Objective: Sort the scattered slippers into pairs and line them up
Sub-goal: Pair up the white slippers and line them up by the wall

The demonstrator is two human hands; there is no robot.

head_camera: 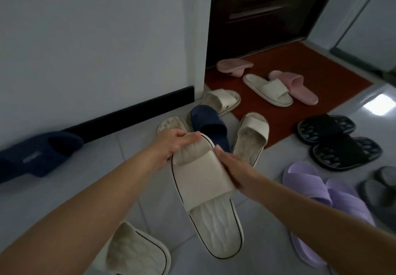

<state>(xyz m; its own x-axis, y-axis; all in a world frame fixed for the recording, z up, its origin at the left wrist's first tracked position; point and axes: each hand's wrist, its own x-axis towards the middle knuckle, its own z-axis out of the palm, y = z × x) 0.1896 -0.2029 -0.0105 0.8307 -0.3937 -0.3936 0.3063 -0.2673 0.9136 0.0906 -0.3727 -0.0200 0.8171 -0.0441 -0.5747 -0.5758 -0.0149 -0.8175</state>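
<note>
Grip: left hand (pixel 171 146) curled round toe of cream slipper (pixel 205 189), right hand (pixel 235 172) clasped its strap side, slipper lifted over floor tiles (pixel 267 253). Risk: look-alike slippers (pixel 250 140) lay nearby, so wrong mate could get paired.

home entryway: door (pixel 267 7), doormat (pixel 300 77), slippers (pixel 267 89)

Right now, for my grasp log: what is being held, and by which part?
A cream slipper: the left hand grips its toe end, the right hand holds the strap's right edge.
</note>
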